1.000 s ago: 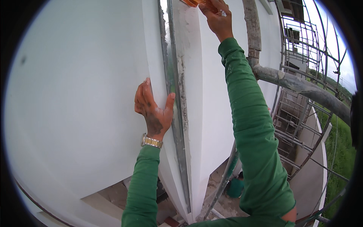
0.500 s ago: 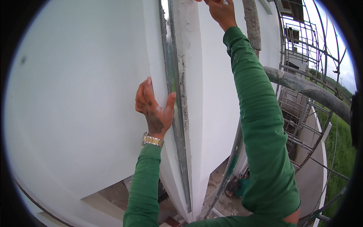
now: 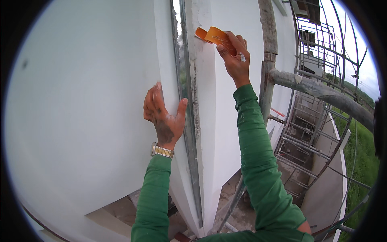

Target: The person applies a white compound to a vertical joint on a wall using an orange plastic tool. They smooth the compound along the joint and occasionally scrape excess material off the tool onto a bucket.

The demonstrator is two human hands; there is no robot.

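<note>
White wall surfaces point(image 3: 92, 105) are standing on either side of the metal bar point(image 3: 183, 68), and scaffolding point(image 3: 318, 151) is rising beyond, well to the bar's right, with a thick grey pipe point(image 3: 322, 92) curving across nearer me. I am holding an orange tool point(image 3: 219, 37) in my right grip point(image 3: 236, 60), thumb and fingers closing around its right end, just right of the bar's upper stretch. From that grip the tool is pointing up and left toward the bar; its long axis is slanting across the bar's steep line instead of running along it. My right grip is the nearer one to the tool; my left grip point(image 3: 164, 117) is resting lower down, unclenched and spreading wide, its thumb lying on the bar and its fingers reaching the white surface to the bar's left. How hard it is pressing, I cannot tell. The tool is looking bright and curved, with pale smears marking its broad face and a smaller orange end showing nearest the bar. Whether that end is touching the pale strip beside the bar, I cannot tell.
</note>
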